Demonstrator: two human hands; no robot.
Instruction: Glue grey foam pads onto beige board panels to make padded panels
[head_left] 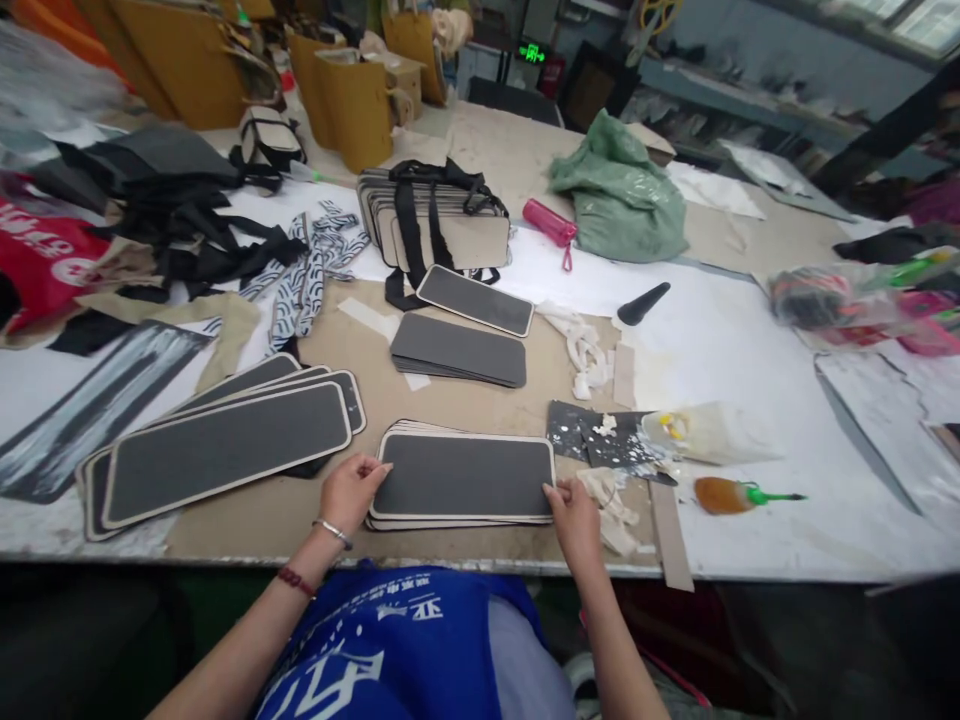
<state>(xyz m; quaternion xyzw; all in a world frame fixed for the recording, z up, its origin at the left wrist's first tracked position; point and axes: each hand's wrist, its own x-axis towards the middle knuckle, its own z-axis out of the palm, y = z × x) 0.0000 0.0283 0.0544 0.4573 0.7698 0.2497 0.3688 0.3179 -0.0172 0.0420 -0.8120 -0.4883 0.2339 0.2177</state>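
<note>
Directly in front of me lies a stack of dark grey rounded panels with beige borders, and its top panel [463,475] is between my hands. My left hand [351,492] pinches that panel's left edge, thumb on top. At the lower right corner, my right hand [576,515] grips it the same way. Behind is a pile of plain grey pieces [459,350], with a single bordered panel [476,300] just beyond. More bordered panels [229,455] lie fanned out to the left of my left hand.
Right of the stack are a glue-spattered dark scrap [592,435], a clear plastic bag [712,432] and an amber bottle with a green nozzle [724,496]. Farther back stand a strapped bundle of panels [480,235], a pink pouch [550,222] and a green bag [622,200]. Fabric scraps [296,275] cover the left.
</note>
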